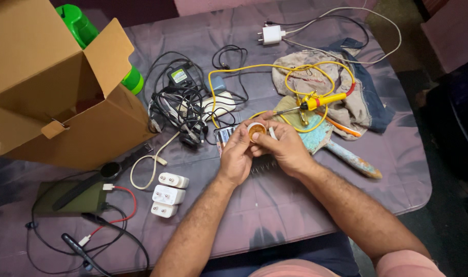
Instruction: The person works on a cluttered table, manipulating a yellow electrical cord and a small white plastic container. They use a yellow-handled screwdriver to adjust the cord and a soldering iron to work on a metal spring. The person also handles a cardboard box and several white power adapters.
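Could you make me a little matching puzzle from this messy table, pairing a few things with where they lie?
Things:
1. small round tin
2. soldering iron
3. cardboard box
4. three white chargers

Places:
A. far left, flaps open
B. between both hands
C. on the crumpled cloth
D. in a stack near the left forearm

Pairs: 1-B, 2-C, 3-A, 4-D

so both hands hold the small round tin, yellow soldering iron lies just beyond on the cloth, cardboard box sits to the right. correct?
Not quite: in the head view the cardboard box sits to the left. The rest holds: left hand and right hand hold the small round tin, yellow soldering iron beyond on the cloth.
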